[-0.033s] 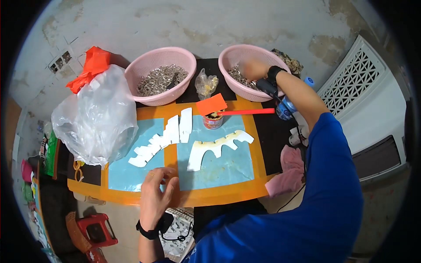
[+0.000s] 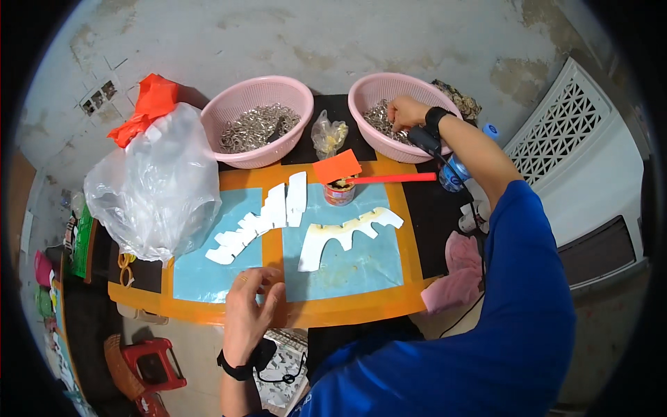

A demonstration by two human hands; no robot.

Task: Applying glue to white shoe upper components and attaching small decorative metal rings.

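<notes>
My right hand (image 2: 408, 112) reaches into the right pink basket (image 2: 358, 104), fingers bent down and closed over a heap of small silvery metal pieces (image 2: 379, 119). Whether a piece is between the fingertips cannot be seen. At the table's front edge rests my left hand (image 2: 251, 306), fingers loosely curled, thumb apart, nothing in it. Beyond it lie white cut card strips (image 2: 236, 240) with notched edges. To their right is a white scalloped piece (image 2: 321, 243) with yellowish glue along its upper edge. Behind that stands a small tin (image 2: 339, 196), with a red stick (image 2: 396, 178) and an orange card (image 2: 338, 167) on top.
Another pink basket (image 2: 208, 128) of metal pieces stands at the back left, beside a bulging clear plastic bag (image 2: 156, 194). A small knotted bag (image 2: 328, 135) sits between the baskets. At right are a blue-labelled bottle (image 2: 453, 174), a pink cloth (image 2: 455, 278) and a white slotted panel (image 2: 577, 160).
My right hand, smeared by motion before, now shows sharply in the same basket with its fingers down at the metal pieces. My left hand stays put.
</notes>
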